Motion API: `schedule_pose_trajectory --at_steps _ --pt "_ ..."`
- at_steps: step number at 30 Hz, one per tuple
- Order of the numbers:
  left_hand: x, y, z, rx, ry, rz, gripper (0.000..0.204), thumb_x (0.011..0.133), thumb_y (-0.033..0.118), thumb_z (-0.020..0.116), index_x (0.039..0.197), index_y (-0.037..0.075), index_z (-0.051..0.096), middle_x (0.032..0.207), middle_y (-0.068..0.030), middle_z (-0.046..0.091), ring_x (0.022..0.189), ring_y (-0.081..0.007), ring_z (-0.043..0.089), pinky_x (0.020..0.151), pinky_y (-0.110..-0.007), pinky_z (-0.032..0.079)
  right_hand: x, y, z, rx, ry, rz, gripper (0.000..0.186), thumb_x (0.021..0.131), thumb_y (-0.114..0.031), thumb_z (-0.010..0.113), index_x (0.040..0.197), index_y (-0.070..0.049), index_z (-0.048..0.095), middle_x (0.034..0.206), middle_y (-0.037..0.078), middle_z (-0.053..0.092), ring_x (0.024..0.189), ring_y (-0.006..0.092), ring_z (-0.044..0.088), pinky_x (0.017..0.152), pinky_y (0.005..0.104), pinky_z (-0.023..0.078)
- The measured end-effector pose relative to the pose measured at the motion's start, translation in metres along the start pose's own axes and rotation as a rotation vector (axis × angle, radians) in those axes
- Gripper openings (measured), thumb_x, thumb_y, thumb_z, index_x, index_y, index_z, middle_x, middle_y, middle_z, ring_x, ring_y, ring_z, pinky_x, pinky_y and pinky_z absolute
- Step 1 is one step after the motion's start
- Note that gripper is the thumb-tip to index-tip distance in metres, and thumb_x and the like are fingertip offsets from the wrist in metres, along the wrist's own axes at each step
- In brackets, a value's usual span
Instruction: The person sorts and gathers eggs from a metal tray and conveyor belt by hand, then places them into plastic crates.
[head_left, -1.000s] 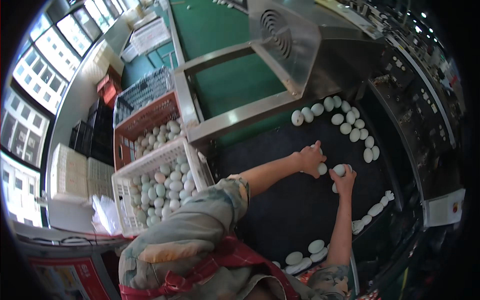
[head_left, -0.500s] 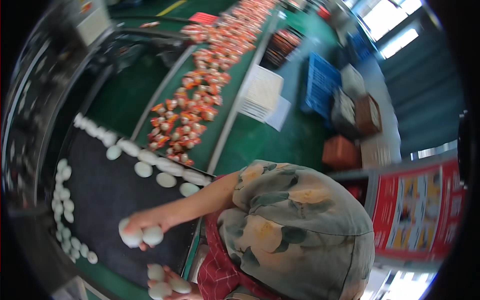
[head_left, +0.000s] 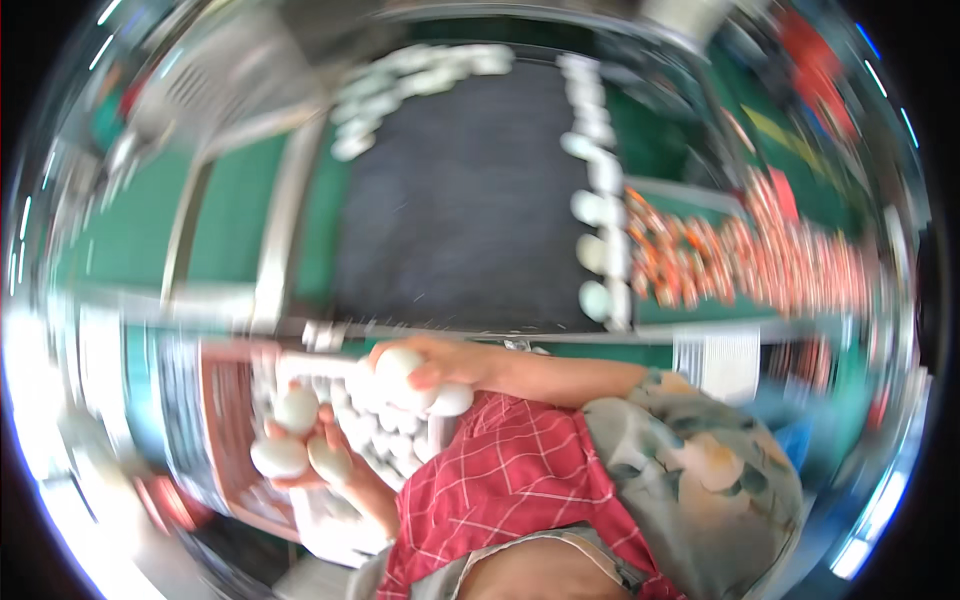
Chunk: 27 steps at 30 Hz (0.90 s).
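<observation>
My left hand [head_left: 335,438] is closed around three pale eggs, one of them a white egg [head_left: 280,457] at its outer side. My right hand [head_left: 455,360] reaches in from the right, closed on at least two eggs, including a pale egg [head_left: 400,368] by the thumb. Both hands are side by side, off the near edge of a dark mat [head_left: 465,200]. Beneath and behind them lies a pile of white eggs [head_left: 395,435], partly hidden by my hands and blurred. More eggs [head_left: 375,100] rest along the mat's far left corner, and a row of eggs [head_left: 610,200] lines its right edge.
A reddish-brown crate [head_left: 225,425] stands at the left of the egg pile. Right of the mat, a green belt carries many orange-and-red wrapped packs [head_left: 700,255]. A metal rail [head_left: 285,220] runs along the left. A white basket [head_left: 715,365] sits beyond my right arm.
The view has swung round. My right hand, with its eggs, has gone from above the dark mat to beside my left hand, past the near edge. My left hand still holds three eggs.
</observation>
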<state>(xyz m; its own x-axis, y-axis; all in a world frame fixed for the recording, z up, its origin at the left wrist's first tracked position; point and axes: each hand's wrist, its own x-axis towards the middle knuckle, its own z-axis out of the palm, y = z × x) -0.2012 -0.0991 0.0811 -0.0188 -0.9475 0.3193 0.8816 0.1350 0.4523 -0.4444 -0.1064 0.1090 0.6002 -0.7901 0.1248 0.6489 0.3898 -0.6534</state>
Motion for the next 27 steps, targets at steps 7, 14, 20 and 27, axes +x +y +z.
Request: schedule_pose_trajectory --at_steps 7,14,20,27 --pt "-0.109 0.146 -0.025 0.727 0.764 0.313 0.061 0.074 0.049 0.067 0.113 0.004 0.051 0.12 -0.0172 0.052 0.075 -0.0256 0.062 0.057 -0.029 0.05 0.122 0.076 0.036 -0.184 -0.211 0.388 0.056 0.073 -0.045 0.077 0.109 -0.006 0.057 0.091 0.002 0.059 0.075 0.0091 0.059 0.061 0.0236 0.052" --pt "-0.125 0.271 -0.146 1.206 0.857 0.051 0.052 0.081 0.035 0.068 0.116 -0.001 0.055 0.094 -0.009 0.062 0.078 -0.0191 0.061 0.07 -0.031 0.05 0.292 0.217 0.059 -0.699 -0.236 0.425 0.046 0.077 -0.041 0.072 0.102 -0.003 0.063 0.089 0.001 0.058 0.079 0.01 0.055 0.07 0.0258 0.044" --pt "-0.094 0.313 -0.29 1.67 0.977 -0.44 0.074 0.066 0.057 0.074 0.115 0.002 0.064 0.115 -0.0277 0.056 0.107 -0.0337 0.055 0.09 -0.041 0.046 0.395 0.344 -0.008 -1.336 -0.124 0.505 0.073 0.064 -0.052 0.078 0.113 0.0 0.063 0.105 0.016 0.067 0.101 0.0256 0.062 0.09 0.0356 0.047" --pt "-0.068 0.313 -0.399 1.934 1.003 -0.677 0.076 0.063 0.058 0.073 0.122 0.012 0.062 0.13 -0.0385 0.038 0.119 -0.0485 0.047 0.099 -0.046 0.044 0.45 0.411 -0.017 -1.873 -0.41 0.408 0.069 0.061 -0.054 0.076 0.11 -0.007 0.067 0.11 0.02 0.065 0.112 0.0339 0.057 0.097 0.0406 0.043"
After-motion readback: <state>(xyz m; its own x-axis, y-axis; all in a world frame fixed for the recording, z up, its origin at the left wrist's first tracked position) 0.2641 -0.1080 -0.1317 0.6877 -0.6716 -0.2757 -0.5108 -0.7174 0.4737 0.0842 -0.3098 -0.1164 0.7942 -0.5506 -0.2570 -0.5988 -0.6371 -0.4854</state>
